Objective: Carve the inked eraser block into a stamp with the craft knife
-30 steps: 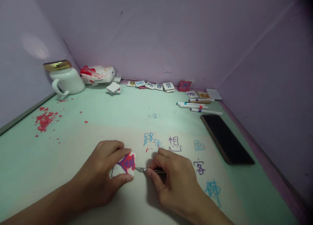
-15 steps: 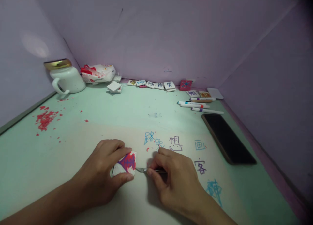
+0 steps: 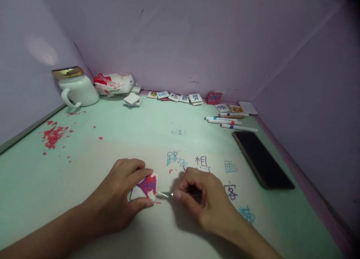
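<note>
Between the thumb and fingers of my left hand [image 3: 122, 193] is a small square tile [image 3: 146, 187], white with a red and purple painted face and a purple character. White patches show along its right and lower edges. My right hand [image 3: 201, 197] pinches a craft knife [image 3: 165, 195], its thin blade pointing left at the tile's right edge. Most of the knife's handle is hidden behind my fingers. A thin red shaving [image 3: 158, 203] lies just below the blade. Under both hands is a pale sheet [image 3: 107, 214] with handwritten blue and purple characters.
At the left are a pile of red shavings [image 3: 53, 136] and a white mug [image 3: 80, 92] with a gold lid. A tissue pack [image 3: 114, 83], white tiles [image 3: 132, 99] and character tiles [image 3: 184, 98] line the back wall. Markers [image 3: 239, 128] and a phone [image 3: 263, 159] lie right.
My right hand has shifted slightly right, and the knife's blade has turned a little. A red shaving now lies below the tile's right edge. My left hand keeps its hold.
</note>
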{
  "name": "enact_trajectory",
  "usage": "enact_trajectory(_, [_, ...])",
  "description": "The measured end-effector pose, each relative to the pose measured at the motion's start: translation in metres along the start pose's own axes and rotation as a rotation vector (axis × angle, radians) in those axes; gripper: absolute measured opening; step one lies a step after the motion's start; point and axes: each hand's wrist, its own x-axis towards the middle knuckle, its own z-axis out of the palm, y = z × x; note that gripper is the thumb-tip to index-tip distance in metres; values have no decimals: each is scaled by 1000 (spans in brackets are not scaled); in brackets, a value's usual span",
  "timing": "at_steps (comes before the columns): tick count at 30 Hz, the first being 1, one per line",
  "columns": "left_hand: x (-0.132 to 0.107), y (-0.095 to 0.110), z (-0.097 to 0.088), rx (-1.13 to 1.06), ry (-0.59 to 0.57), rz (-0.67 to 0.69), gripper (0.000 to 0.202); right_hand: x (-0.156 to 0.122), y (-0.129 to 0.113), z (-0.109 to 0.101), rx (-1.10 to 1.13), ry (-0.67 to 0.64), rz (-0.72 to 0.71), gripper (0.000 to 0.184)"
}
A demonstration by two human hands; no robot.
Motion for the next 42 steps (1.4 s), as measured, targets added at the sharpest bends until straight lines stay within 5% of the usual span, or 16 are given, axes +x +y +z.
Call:
enact_trajectory(4, [1, 1, -1, -7, -6, 11, 32, 2, 8, 2, 73, 128, 31, 17])
enact_trajectory(11, [-2, 1, -8, -1, 148, 181, 42, 0, 13, 8, -21, 460, -147, 15])
enact_trajectory(16, [5, 4, -8, -24, -16, 96, 38, -3, 10, 7, -123, 360, -221, 13])
enact_trajectory(23, [5, 8, -9, -57, -26, 39, 37, -10, 5, 11, -265, 198, -226, 13])
enact_trajectory(42, [4, 8, -8, -113, -15, 13, 31, -12, 7, 20, -297, 182, -180, 23])
